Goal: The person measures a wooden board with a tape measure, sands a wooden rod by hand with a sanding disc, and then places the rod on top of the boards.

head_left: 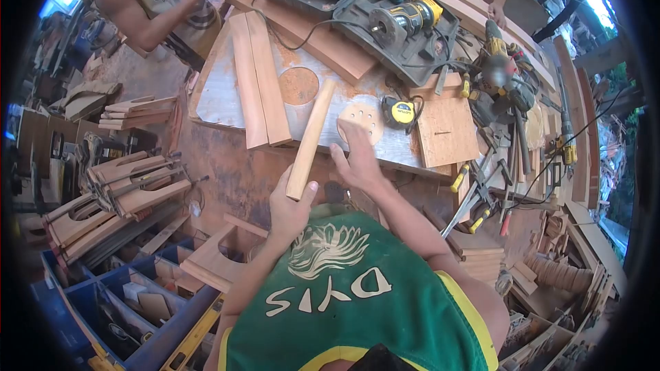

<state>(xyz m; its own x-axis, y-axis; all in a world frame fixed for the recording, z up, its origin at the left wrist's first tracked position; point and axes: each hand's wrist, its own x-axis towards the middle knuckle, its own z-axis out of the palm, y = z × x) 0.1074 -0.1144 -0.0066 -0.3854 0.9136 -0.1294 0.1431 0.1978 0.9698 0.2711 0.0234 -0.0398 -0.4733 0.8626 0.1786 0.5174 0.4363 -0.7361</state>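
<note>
My left hand is closed round the lower end of a pale wooden bar. The bar slants up and away from me over the near edge of the worktable. My right hand reaches to a round sanding disc with several small holes, which looks to lie flat on the table. Its fingers are stretched over the near left part of the disc, and the thumb stands apart. Just right of the disc is a yellow and black tape measure. Two long wooden boards lie to the left of the bar.
Power tools in an open black case lie at the back, beside a corded yellow router. A wooden block, clamps and drills stand right. Wood parts and a blue divided crate are left. A co-worker stands across the table.
</note>
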